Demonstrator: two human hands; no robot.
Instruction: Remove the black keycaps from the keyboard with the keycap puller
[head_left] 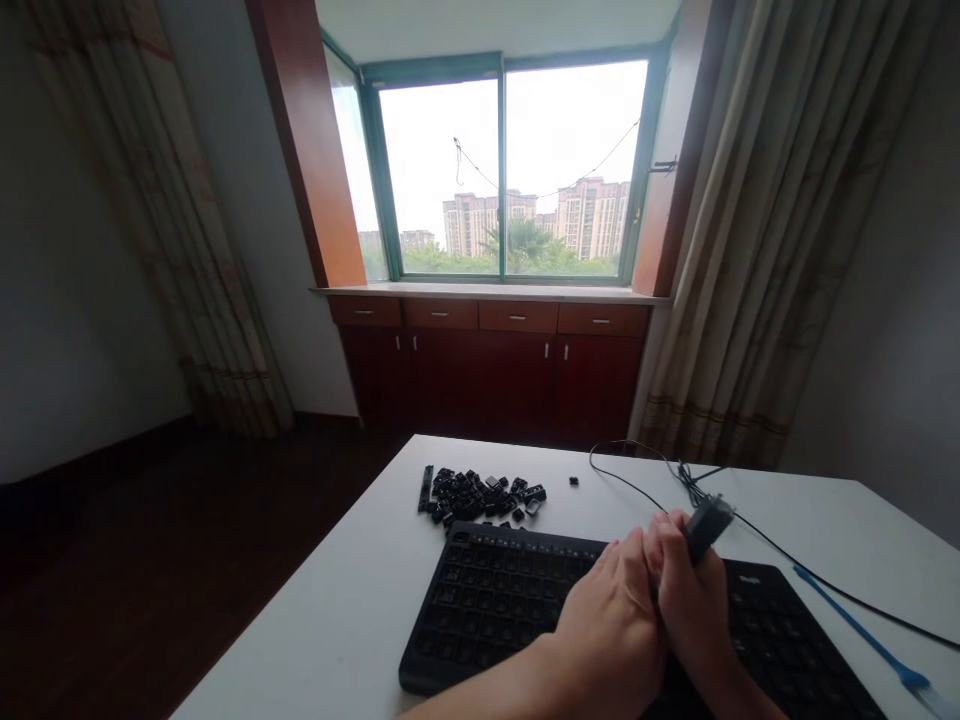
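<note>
A black keyboard [510,590] lies on the table, its left part showing bare sockets without keycaps. Above its right half, my right hand [686,600] is closed around a dark grey handle-like tool [709,525], whose upper end sticks out past the fingers; its lower end is hidden. Pressed up beside it is my left hand [619,610], back turned upward and fingers curled together over the keyboard. What those fingers grip, if anything, is hidden. Loose black keycaps [472,495] lie in a pile behind the keyboard's left part.
The white table [322,610] carries a black cable [832,580] running to the right edge. A slim blue-handled tool [862,625] lies right of the keyboard. One small black piece [574,481] sits apart from the pile. Beyond stand a red-brown cabinet [480,375] and a window.
</note>
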